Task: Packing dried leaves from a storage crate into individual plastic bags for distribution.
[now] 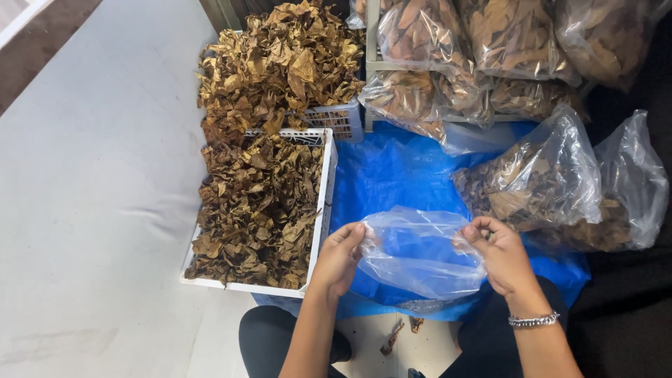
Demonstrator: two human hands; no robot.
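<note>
Holding an empty clear plastic bag [418, 255] between both hands, I keep it just above the blue sheet [392, 175] spread on the floor, right in front of my knees. My left hand [341, 257] pinches one side of the bag's mouth, fingers curled and closed on the film; my right hand [498, 256], a bracelet [533, 320] at its wrist, pinches the opposite side the same way, so the plastic is stretched between them and the mouth looks as if it is being worked apart. Just beside my left hand sits a white slotted crate [324, 203] heaped with dry brown leaves [255, 203], close enough to reach, I judge, without shifting. A second crate [336, 119] piled with more leaves stands behind it. To the right, filled bags of leaves [553, 182] lie on the sheet, and others [476, 49] are stacked further back. A few leaf scraps [392, 338] lie on the pale floor [105, 175] between my legs.
</note>
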